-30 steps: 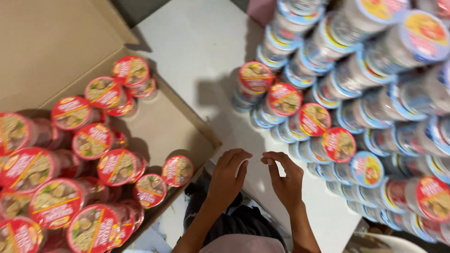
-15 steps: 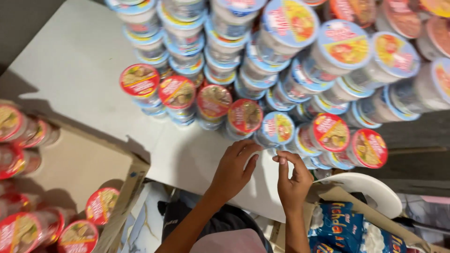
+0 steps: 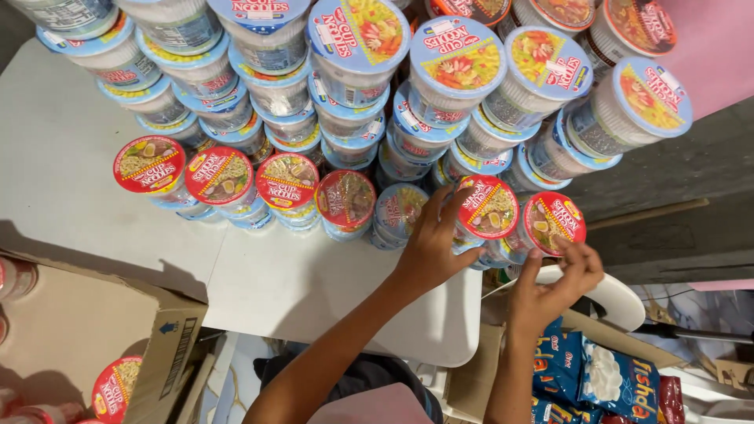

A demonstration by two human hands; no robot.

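Since 0.5 s ago your left hand has reached the red-lidded noodle cup at the white table edge, fingers wrapping its light, crushable wall, while your right hand fingertips touch the neighbouring cup; grip both low around the sides.

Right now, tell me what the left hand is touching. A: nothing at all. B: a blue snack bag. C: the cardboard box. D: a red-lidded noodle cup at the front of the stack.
D: the left hand has its fingers on the red-lidded noodle cup at the front of the stack, far from the cardboard box.
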